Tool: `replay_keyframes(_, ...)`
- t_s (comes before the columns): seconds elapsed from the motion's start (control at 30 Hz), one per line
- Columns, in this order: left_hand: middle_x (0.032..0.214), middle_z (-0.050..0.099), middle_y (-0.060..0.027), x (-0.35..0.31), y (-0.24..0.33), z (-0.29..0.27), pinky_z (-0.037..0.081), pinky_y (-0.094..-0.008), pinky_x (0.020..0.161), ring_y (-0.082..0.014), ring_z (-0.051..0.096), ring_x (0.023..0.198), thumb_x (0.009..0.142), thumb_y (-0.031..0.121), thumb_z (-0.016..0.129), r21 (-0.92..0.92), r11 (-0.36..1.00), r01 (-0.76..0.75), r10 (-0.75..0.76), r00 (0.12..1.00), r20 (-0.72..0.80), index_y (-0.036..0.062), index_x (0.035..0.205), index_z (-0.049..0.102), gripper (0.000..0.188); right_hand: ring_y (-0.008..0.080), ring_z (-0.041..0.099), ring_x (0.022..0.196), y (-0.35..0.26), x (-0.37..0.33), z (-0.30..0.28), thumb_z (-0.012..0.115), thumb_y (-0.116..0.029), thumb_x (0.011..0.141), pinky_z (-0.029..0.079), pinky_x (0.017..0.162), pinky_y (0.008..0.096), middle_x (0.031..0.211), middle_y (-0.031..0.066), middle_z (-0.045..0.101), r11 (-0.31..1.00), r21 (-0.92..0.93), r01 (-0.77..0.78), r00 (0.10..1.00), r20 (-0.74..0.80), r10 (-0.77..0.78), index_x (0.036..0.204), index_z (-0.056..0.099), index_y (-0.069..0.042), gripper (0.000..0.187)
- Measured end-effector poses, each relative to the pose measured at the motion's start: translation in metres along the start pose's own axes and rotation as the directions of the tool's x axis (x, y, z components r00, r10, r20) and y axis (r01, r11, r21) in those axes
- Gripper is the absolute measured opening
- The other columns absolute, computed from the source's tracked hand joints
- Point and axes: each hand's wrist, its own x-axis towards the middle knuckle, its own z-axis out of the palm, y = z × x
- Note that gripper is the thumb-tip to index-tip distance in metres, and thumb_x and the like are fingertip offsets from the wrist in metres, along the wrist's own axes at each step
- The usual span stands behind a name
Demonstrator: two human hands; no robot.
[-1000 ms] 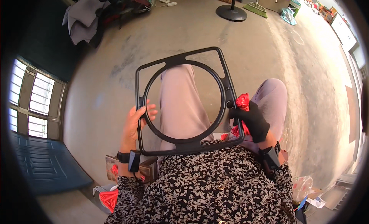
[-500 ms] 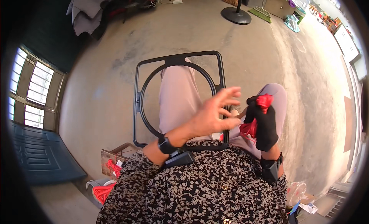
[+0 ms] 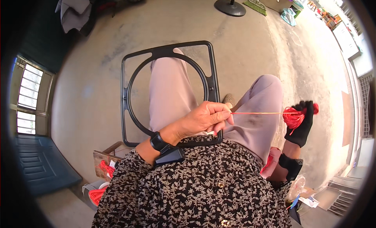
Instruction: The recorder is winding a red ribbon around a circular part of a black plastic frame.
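Note:
My bare left hand (image 3: pixel 207 119) is closed in a pinch on the end part of a thin red cord (image 3: pixel 258 113). That cord runs taut and nearly level to the right, over my right thigh. At its other end my right hand (image 3: pixel 301 131), in a black glove, grips a looped red cord bundle (image 3: pixel 293 119), with part of it showing past the fingers. A black square frame with a round ring inside (image 3: pixel 166 52) rests across my lap, mostly over the left leg. My left wrist lies over the lower edge of this frame.
At lower left stand a wooden box (image 3: pixel 101 159) and a pail (image 3: pixel 87 187) with red material. A plastic bag (image 3: pixel 296 187) lies at lower right. Farther off are a round black stand base (image 3: pixel 230 8), a green broom (image 3: pixel 255 7) and a blue bag (image 3: pixel 288 16).
My right hand has moved out to the right with the bundle. My left hand, earlier spread, has closed on the cord, now stretched between both hands. The view has shifted slightly.

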Motion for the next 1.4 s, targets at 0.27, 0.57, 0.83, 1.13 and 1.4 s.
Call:
replay_keyframes(0.27, 0.061, 0.053, 0.0042, 0.01, -0.002, 0.008, 0.038, -0.0166, 0.046, -0.0006, 0.047, 0.052, 0.097, 0.025, 0.05, 0.326, 0.945, -0.021, -0.007, 0.996, 0.085, 0.0018, 0.087, 0.062, 0.029, 0.0126, 0.061, 0.076, 0.035, -0.086, 0.055, 0.063, -0.007, 0.081, 0.05, 0.068, 0.0275, 0.092, 0.0095, 0.063, 0.766, -0.576, -0.287, 0.782, 0.321, 0.534, 0.097, 0.06, 0.0, 0.018)
replay_keyframes(0.57, 0.062, 0.055, 0.0016, 0.004, 0.009, -0.003, 0.037, -0.0156, 0.046, -0.0015, 0.048, 0.052, 0.096, 0.021, 0.05, 0.262, 0.965, 0.025, -0.008, 0.998, -0.067, 0.0017, 0.084, 0.061, 0.025, 0.012, 0.058, 0.061, 0.049, -0.076, 0.043, 0.064, -0.004, 0.077, 0.047, 0.058, 0.0251, 0.07, 0.0049, 0.06, 0.759, -0.588, -0.278, 0.767, 0.34, 0.545, 0.084, 0.06, 0.0, 0.009)
replay_keyframes(0.83, 0.069, 0.058, -0.0009, 0.005, 0.01, -0.026, 0.037, -0.0156, 0.046, -0.002, 0.049, 0.055, 0.095, 0.02, 0.051, 0.315, 0.944, -0.101, 0.234, 0.876, -0.421, 0.0015, 0.092, 0.059, 0.02, 0.0124, 0.056, 0.057, 0.057, -0.074, 0.047, 0.063, -0.008, 0.08, 0.046, 0.054, 0.026, 0.066, 0.005, 0.058, 0.721, -0.61, -0.329, 0.774, 0.263, 0.576, 0.09, 0.06, 0.002, 0.015)
replay_keyframes(1.13, 0.087, 0.06, -0.0042, 0.037, 0.014, -0.058, 0.051, -0.0298, 0.069, -0.0125, 0.06, 0.079, 0.096, 0.026, 0.049, -0.235, 0.952, -0.194, 0.002, 0.776, -0.631, 0.0056, 0.1, 0.055, 0.022, 0.0122, 0.054, 0.058, 0.08, -0.061, 0.051, 0.062, -0.013, 0.084, 0.048, 0.053, 0.0271, 0.071, 0.0063, 0.057, 0.819, -0.377, -0.432, 0.857, 0.113, 0.503, 0.098, 0.058, 0.002, 0.021)
replay_keyframes(1.4, 0.082, 0.059, -0.0019, 0.015, 0.017, -0.058, 0.05, -0.0253, 0.064, -0.0122, 0.058, 0.07, 0.095, 0.027, 0.049, -0.277, 0.958, -0.076, -0.079, 0.858, -0.508, 0.0051, 0.092, 0.058, 0.024, 0.0118, 0.055, 0.058, 0.105, -0.043, 0.063, 0.064, -0.015, 0.084, 0.046, 0.053, 0.0254, 0.072, 0.0035, 0.056, 0.853, -0.245, -0.461, 0.866, 0.086, 0.493, 0.094, 0.058, -0.002, 0.018)
